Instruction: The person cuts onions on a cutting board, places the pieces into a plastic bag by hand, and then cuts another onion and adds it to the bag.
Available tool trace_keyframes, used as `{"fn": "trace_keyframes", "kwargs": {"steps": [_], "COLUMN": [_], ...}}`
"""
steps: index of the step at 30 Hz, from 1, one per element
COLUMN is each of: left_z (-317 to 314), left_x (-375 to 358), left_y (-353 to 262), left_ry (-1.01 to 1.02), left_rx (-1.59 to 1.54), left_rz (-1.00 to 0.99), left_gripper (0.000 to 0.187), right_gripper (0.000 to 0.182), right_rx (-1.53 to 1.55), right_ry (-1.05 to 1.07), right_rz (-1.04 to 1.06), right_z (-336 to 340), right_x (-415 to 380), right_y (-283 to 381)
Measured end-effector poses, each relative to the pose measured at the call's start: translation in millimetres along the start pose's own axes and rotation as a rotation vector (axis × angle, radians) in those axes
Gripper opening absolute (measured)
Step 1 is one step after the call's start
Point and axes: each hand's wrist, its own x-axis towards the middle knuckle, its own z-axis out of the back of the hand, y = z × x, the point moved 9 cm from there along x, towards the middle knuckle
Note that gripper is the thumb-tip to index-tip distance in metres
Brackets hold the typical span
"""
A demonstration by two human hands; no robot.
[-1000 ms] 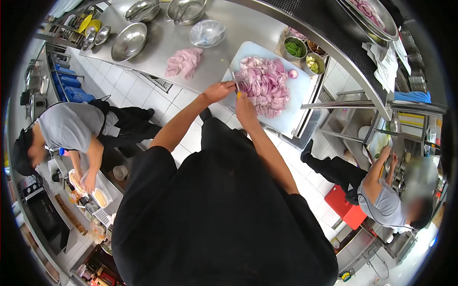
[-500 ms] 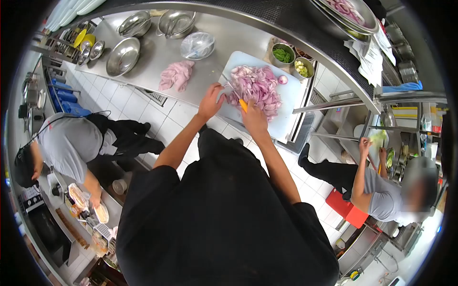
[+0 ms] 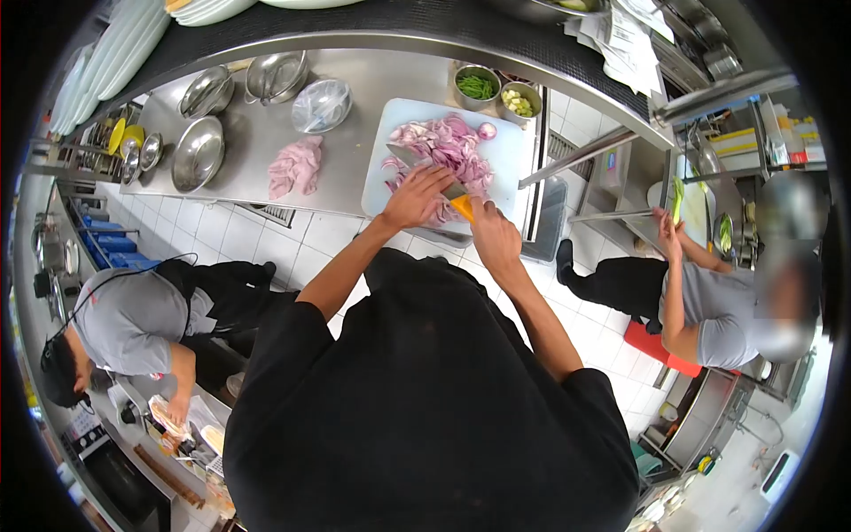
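Steel covers the kitchen bench [image 3: 355,115] before you, and a white cutting board [image 3: 514,151] lies on it. Your right hand [image 3: 495,238] has its fingers wrapped shut around the yellow handle of a knife [image 3: 461,206], whose blade runs up and left, low over the board. Your left hand [image 3: 417,197] rests on top of that blade, fingers spread and bent, pressing down among the sliced red onion [image 3: 439,146]; it grips nothing that can be made out. The onion slices lie heaped across the middle of the board, and a single whole piece of onion [image 3: 487,131] sits at the far edge of the heap.

Beyond the board, against the back of the bench, stand two small steel tubs: one with green chillies [image 3: 476,85], one with pale chopped pieces [image 3: 519,103]. Left of the board lies a crumpled pink cloth [image 3: 297,166], and behind it a bowl covered in clear film [image 3: 321,104]. Further left are several empty steel bowls [image 3: 197,152]. White plates [image 3: 115,53] are stacked on the shelf above.

On the tiled floor to your left, a person in a grey shirt [image 3: 124,319] bends over another counter. To your right, a second person in grey [image 3: 718,310] holds something green up at a side station.
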Motion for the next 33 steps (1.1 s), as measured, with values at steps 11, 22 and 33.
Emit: {"fn": "trace_keyframes", "kwargs": {"steps": [11, 22, 33], "left_z": [-15.3, 14.2, 17.0], "left_x": [-27.2, -90.4, -142.1], "left_y": [79.3, 62.6, 56.9], "left_ry": [0.072, -0.243, -0.312], "left_rx": [0.118, 0.005, -0.023], "left_rz": [0.060, 0.495, 0.736], "left_gripper": [0.052, 0.054, 0.046], "right_gripper": [0.031, 0.031, 0.037], "right_rx": [0.376, 0.227, 0.039], "right_ry": [0.101, 0.070, 0.173], "right_rz": [-0.319, -0.908, -0.884], "right_z": [44.4, 79.6, 46.8], "right_x": [-77.2, -195.3, -147.5], "right_y": [-55.9, -135.5, -157.6]}}
